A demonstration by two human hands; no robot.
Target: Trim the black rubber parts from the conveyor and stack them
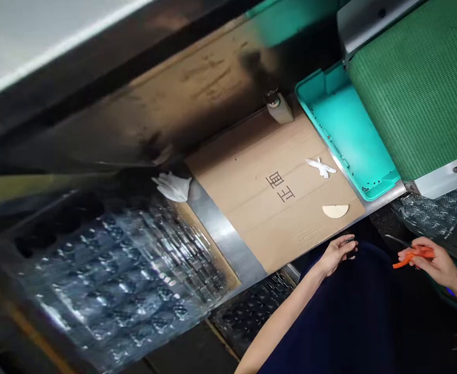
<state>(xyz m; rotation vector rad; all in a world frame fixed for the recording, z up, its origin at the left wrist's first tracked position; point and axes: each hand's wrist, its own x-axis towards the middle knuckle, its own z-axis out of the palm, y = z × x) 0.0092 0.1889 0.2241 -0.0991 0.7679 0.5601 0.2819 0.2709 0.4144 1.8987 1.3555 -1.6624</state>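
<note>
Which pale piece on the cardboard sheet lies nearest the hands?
The cream half-disc, at the edge of the cardboard sheet by the left hand; the crumpled white scrap lies farther away and has an irregular shape.

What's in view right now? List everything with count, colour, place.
corrugated cardboard sheet: 1, tan with black characters, centre
plastic tray: 1, teal, right of cardboard
woven mesh belt: 1, green, top right
crumpled tissue: 1, white, cardboard's left corner
small scrap: 1, white, on cardboard
half-round piece: 1, cream, on cardboard's near edge
capped bottle: 1, beige, cardboard's far edge
bubbled plastic sheet: 1, clear, left of cardboard
left hand: holding small dark object
right hand: holding orange-handled scissors
</note>
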